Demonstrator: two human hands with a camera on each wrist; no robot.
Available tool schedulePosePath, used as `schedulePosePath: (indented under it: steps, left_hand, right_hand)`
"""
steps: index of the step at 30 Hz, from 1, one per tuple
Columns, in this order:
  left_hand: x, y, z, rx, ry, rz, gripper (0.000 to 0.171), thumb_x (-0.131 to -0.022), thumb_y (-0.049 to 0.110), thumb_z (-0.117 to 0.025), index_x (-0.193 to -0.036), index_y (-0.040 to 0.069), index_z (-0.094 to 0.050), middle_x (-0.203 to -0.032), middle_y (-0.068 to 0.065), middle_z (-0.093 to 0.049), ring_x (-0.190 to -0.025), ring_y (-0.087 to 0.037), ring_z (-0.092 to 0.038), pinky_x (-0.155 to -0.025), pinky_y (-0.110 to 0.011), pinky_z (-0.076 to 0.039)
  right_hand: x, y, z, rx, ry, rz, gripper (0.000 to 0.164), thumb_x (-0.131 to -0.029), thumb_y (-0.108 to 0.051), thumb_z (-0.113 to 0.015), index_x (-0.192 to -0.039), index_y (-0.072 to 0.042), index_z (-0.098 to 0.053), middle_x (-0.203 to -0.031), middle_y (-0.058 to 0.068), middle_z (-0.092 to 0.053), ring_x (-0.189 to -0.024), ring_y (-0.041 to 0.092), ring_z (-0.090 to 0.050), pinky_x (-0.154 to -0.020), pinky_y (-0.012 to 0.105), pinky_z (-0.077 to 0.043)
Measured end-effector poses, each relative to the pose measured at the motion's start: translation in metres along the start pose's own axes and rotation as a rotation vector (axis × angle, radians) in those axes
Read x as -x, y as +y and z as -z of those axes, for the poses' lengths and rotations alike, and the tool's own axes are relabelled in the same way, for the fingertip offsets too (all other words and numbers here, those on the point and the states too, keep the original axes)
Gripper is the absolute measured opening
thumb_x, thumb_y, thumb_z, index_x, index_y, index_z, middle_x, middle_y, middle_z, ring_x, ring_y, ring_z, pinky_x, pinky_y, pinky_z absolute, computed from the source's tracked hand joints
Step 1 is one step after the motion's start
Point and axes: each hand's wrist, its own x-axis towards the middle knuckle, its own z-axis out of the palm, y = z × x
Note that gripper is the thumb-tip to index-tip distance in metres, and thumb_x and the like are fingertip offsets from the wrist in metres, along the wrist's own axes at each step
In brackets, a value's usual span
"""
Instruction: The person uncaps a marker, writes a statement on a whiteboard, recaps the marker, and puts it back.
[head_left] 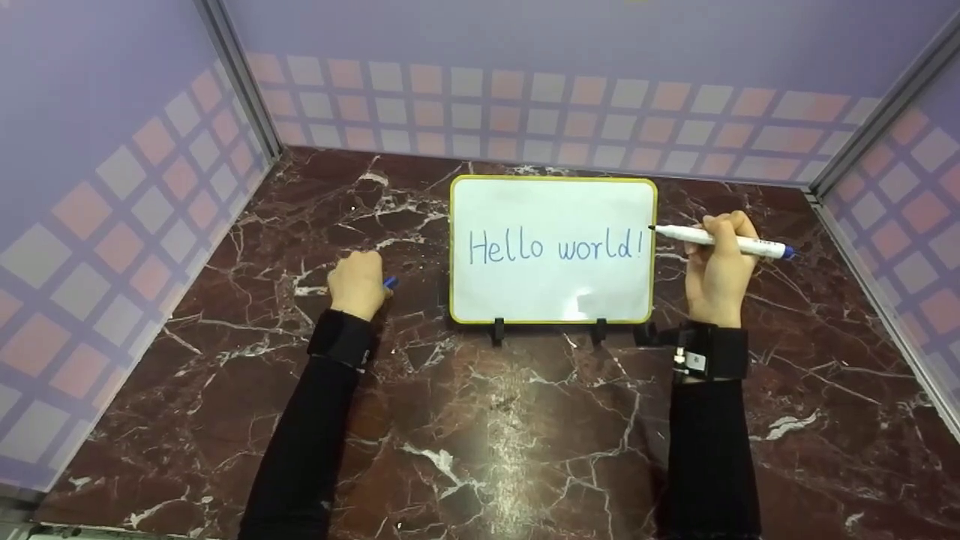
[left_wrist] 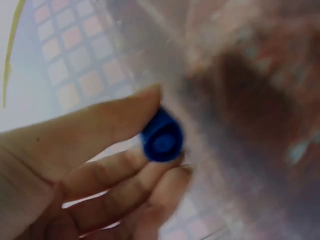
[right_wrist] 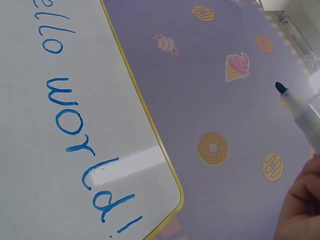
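A small whiteboard (head_left: 553,289) with a yellow frame stands at the middle of the table, with "Hello world!" written on it in blue. To its right, my right hand (head_left: 724,266) grips a white marker (head_left: 757,246) with a blue end. The marker's bare dark tip (right_wrist: 281,88) points left and overlaps the board's right edge in the head view. My left hand (head_left: 356,283), left of the board, pinches a blue marker cap (left_wrist: 162,137) between thumb and fingers. The cap's open end faces the left wrist camera.
Black stand feet (head_left: 499,331) hold up the board's lower edge. The dark red marbled table (head_left: 450,420) reaches to purple panels (head_left: 525,37) with checked borders at the back and both sides. Black straps with devices (head_left: 716,354) sit on both wrists.
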Motion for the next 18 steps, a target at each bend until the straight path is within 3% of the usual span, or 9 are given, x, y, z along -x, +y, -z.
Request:
schedulePosePath:
  steps: [4, 7, 13, 18]
  left_hand:
    - [0.008, 0.017, 0.017, 0.114, 0.238, -0.141, 0.028, -0.079, 0.02, -0.084, -0.093, -0.001, -0.073, -0.098, -0.022, -0.073, -0.088, -0.043, -0.071, -0.074, -0.054, -0.06]
    - [0.018, 0.036, 0.026, 0.183, 0.356, -0.276, 0.026, -0.081, 0.022, -0.081, -0.096, 0.003, -0.074, -0.098, -0.015, -0.074, -0.088, -0.036, -0.071, -0.076, -0.047, -0.06]
    - [0.04, 0.068, 0.034, 0.231, 0.458, -0.545, 0.022, -0.083, 0.019, -0.079, -0.097, 0.003, -0.073, -0.098, -0.012, -0.074, -0.087, -0.027, -0.069, -0.081, -0.039, -0.06]
    - [0.051, 0.08, 0.031, 0.182, 0.523, -0.681, 0.022, -0.082, 0.02, -0.079, -0.095, 0.004, -0.074, -0.093, -0.008, -0.074, -0.086, -0.024, -0.069, -0.08, -0.036, -0.06]
  right_hand:
    - [0.003, 0.003, -0.006, 0.064, -0.032, 0.034, 0.04, -0.088, 0.02, -0.036, -0.058, -0.003, -0.047, -0.054, 0.003, -0.048, -0.043, 0.01, -0.045, -0.04, 0.015, -0.036]
    - [0.009, 0.007, -0.014, 0.088, -0.063, 0.028, 0.039, -0.088, 0.02, -0.037, -0.058, -0.004, -0.046, -0.055, 0.002, -0.048, -0.043, 0.01, -0.046, -0.039, 0.016, -0.038]
    - [0.031, 0.022, -0.038, 0.149, -0.139, -0.054, 0.039, -0.085, 0.02, -0.043, -0.057, -0.006, -0.045, -0.059, 0.002, -0.049, -0.047, 0.01, -0.046, -0.041, 0.015, -0.039]
    - [0.056, 0.04, -0.058, 0.25, -0.256, -0.121, 0.039, -0.085, 0.016, -0.049, -0.056, -0.01, -0.047, -0.06, 0.001, -0.051, -0.047, 0.009, -0.047, -0.043, 0.016, -0.04]
